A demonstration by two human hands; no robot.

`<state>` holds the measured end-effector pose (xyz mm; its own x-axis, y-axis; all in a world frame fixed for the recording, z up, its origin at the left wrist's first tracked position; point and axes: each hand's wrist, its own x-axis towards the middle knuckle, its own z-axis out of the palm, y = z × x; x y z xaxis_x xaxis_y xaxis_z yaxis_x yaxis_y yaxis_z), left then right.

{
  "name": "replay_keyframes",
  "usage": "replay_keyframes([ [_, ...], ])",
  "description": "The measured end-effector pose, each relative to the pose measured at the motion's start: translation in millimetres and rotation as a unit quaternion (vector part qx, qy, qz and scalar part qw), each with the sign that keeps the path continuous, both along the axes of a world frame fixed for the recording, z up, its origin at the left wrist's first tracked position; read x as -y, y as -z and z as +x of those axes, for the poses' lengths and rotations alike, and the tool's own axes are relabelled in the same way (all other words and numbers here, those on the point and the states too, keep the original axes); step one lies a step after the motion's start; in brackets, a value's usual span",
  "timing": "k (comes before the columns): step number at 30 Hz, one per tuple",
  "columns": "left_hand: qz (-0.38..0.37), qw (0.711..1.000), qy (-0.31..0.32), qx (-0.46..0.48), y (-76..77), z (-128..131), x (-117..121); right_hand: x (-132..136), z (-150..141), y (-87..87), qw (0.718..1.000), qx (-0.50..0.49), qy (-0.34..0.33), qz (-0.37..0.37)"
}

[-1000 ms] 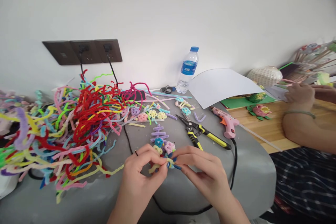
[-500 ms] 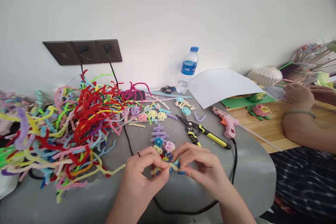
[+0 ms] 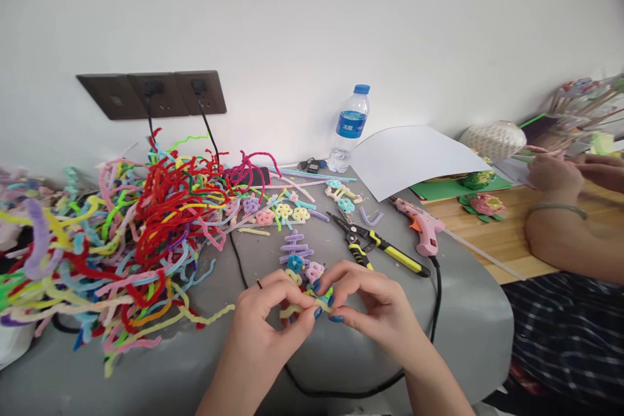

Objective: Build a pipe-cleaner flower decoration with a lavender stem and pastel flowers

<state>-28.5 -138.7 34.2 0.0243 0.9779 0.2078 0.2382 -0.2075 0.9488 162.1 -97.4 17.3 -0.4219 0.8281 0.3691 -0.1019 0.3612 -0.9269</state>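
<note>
Between both my hands is a pale yellow pipe cleaner (image 3: 291, 311), its free end sticking out under my left fingers. My left hand (image 3: 273, 322) pinches it with thumb and forefinger. Close by on the right, my right hand (image 3: 373, 309) grips the same piece between blue-nailed fingertips. Fingers hide much of the join. Just beyond my hands lie a pink pipe-cleaner flower (image 3: 314, 272), a blue one (image 3: 295, 264) and a lilac ladder-like piece (image 3: 295, 247) on the grey table (image 3: 453, 331).
A tangled heap of colourful pipe cleaners (image 3: 160, 227) covers the left side. Yellow-black pliers (image 3: 385, 250) and a pink glue gun (image 3: 423, 231) with a black cord lie at right. A water bottle (image 3: 351, 127) stands by the wall. Another person's hand (image 3: 556, 179) works at far right.
My right fingertips have shifted slightly right and re-gripped the yellow pipe cleaner, baring a short stretch of it between the hands. My left hand keeps its pinch, nearly in place.
</note>
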Motion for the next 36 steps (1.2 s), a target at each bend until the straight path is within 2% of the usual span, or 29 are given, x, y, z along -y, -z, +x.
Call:
replay_keyframes([
  [4,0.01,0.999,0.018,-0.024,-1.7,-4,-2,-1,2,2.6,1.0,0.0,0.006,0.002],
  [7,0.029,0.998,0.031,-0.054,-2.1,-12,-4,-3,5,6.9,0.999,-0.017,0.034,-0.003],
  [14,0.065,0.994,-0.017,-0.081,8.0,-27,-12,-15,5,19.3,0.992,-0.03,0.122,-0.008],
  [19,0.072,0.992,-0.051,-0.089,16.9,-27,-31,-31,-7,30.2,0.988,-0.038,0.149,-0.027],
  [24,0.065,0.984,-0.117,-0.118,29.5,-28,-56,-51,-19,34.8,0.98,0.051,0.193,-0.025],
  [30,0.056,0.974,-0.1,-0.194,44.0,-36,-65,-57,-21,40.9,0.973,0.148,0.175,-0.019],
  [36,0.038,0.962,-0.097,-0.252,52.1,-34,-62,-56,-20,49.1,0.966,0.185,0.18,0.004],
])
